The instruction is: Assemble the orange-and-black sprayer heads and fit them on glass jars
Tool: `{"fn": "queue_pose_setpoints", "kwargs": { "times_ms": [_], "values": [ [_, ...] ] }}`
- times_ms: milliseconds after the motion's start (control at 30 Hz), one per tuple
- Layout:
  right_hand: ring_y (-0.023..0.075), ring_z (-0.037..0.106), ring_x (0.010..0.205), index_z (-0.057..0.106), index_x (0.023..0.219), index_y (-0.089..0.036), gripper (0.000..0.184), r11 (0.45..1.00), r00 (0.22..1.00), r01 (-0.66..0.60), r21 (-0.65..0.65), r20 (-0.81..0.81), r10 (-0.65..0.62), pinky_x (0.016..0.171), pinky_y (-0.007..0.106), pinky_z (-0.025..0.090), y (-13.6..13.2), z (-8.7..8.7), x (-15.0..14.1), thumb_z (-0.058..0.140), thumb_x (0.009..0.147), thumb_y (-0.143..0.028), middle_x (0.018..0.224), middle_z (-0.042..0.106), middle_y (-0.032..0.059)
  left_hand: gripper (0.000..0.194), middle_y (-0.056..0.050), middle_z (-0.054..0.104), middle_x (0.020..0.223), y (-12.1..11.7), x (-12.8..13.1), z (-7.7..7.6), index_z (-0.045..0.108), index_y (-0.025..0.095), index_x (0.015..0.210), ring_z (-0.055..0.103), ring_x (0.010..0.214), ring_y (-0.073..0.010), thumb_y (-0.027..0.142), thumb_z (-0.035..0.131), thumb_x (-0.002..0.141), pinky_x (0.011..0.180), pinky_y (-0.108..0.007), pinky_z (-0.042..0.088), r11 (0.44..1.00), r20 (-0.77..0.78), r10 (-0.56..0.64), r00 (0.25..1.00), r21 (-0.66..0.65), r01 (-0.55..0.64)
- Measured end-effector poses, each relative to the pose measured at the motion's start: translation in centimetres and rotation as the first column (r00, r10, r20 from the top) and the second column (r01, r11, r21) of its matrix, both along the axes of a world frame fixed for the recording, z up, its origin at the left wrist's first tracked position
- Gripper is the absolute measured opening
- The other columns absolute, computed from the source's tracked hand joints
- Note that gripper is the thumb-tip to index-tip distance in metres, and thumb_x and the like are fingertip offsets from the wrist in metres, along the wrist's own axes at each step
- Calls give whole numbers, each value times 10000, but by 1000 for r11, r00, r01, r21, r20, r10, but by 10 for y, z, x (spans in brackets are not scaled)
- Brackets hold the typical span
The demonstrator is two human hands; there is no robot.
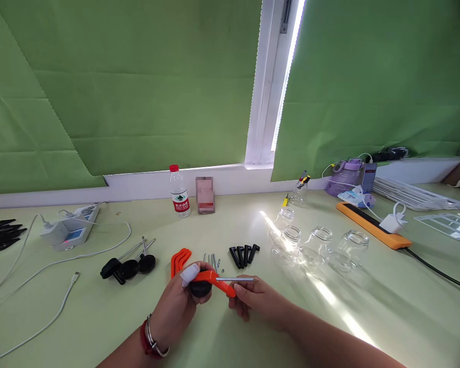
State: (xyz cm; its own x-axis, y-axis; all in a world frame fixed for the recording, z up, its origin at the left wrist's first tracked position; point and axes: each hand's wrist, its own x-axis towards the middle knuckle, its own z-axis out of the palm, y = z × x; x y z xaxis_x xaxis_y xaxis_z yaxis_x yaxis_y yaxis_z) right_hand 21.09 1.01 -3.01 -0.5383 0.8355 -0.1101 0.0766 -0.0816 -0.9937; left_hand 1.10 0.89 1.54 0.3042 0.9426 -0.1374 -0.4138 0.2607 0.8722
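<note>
My left hand (179, 306), with a white covering on the thumb, is closed around a black round cap (200, 289). An orange curved handle (207, 276) lies across that cap, and a thin metal rod (233, 279) sticks out to the right. The fingers of my right hand (258, 296) are closed on the lower right end of the orange handle, close to the rod's tip. Just beyond my hands lie more orange handles (180, 259), several small metal screws (213, 260) and several short black handles (244, 255).
Black round caps with metal rods (129, 268) lie to the left. Clear glass jars (347, 250) stand upside down at right. Further out are a water bottle (180, 194), a white power strip (74, 227) with cables and an orange power strip (371, 225).
</note>
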Motion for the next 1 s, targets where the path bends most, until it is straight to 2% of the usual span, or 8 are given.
{"fn": "queue_pose_setpoints", "kwargs": {
  "times_ms": [67, 133, 267, 367, 667, 733, 833, 1000],
  "values": [
    [133, 520, 672, 546, 851, -169, 249, 956, 977, 31, 293, 192, -91, 629, 275, 447, 3, 0, -3, 400, 916, -360, 797, 577, 37, 264, 9, 491, 672, 3, -1, 1, 619, 149, 842, 407, 517, -87, 362, 468, 883, 527, -242, 303, 999, 40, 53, 998, -10, -53],
    [166, 527, 798, 567, 879, -177, 189, 831, 912, -24, 556, 353, -209, 721, 305, 448, 6, -1, -9, 394, 911, -247, 896, 585, 56, 246, 5, 511, 706, 5, -2, 2, 608, 154, 841, 422, 515, -86, 360, 480, 884, 527, -246, 317, 995, 71, 104, 992, -1, -105],
    [231, 491, 963, 562, 1048, -159, 261, 612, 746, -244, 752, 548, -377, 844, 368, 426, 13, -5, -25, 452, 820, -97, 1051, 573, 100, 255, 9, 503, 665, 10, -5, 4, 591, 145, 831, 440, 536, -99, 357, 465, 898, 551, -255, 360, 983, 122, 173, 977, 37, -179],
    [251, 464, 992, 545, 1108, -135, 358, 525, 663, -370, 767, 614, -429, 862, 380, 410, 18, -11, -34, 487, 762, -65, 1034, 568, 112, 236, 15, 483, 625, 14, -8, 3, 576, 144, 808, 451, 548, -112, 346, 483, 889, 561, -262, 382, 981, 157, 186, 970, 28, -193],
    [199, 473, 882, 572, 990, -142, 292, 515, 625, -485, 707, 692, -361, 821, 316, 389, -3, -16, -26, 520, 712, -69, 972, 561, 84, 250, 20, 467, 577, 20, -9, -4, 537, 165, 721, 438, 533, -116, 351, 495, 882, 537, -262, 380, 977, 164, 205, 965, 32, -212],
    [185, 472, 820, 574, 945, -146, 246, 485, 620, -548, 681, 721, -311, 796, 308, 391, -13, -14, -25, 546, 703, -115, 936, 561, 76, 242, 20, 467, 583, 20, -9, -5, 538, 164, 730, 435, 530, -115, 353, 501, 877, 532, -263, 380, 977, 160, 204, 966, 22, -210],
    [173, 457, 749, 572, 919, -143, 222, 380, 615, -646, 662, 746, -254, 738, 296, 392, -21, -7, -26, 558, 698, -161, 896, 562, 64, 224, 16, 483, 613, 18, -7, -7, 546, 159, 754, 437, 522, -109, 352, 518, 865, 520, -261, 378, 978, 157, 208, 966, 1, -210],
    [175, 461, 733, 571, 957, -127, 194, 130, 656, -706, 697, 711, -253, 643, 298, 364, -23, 3, -27, 504, 774, -139, 875, 578, 60, 189, 2, 547, 694, 14, 0, -9, 573, 166, 821, 451, 500, -98, 351, 541, 847, 515, -263, 381, 978, 137, 209, 968, -32, -206]
  ]
}}
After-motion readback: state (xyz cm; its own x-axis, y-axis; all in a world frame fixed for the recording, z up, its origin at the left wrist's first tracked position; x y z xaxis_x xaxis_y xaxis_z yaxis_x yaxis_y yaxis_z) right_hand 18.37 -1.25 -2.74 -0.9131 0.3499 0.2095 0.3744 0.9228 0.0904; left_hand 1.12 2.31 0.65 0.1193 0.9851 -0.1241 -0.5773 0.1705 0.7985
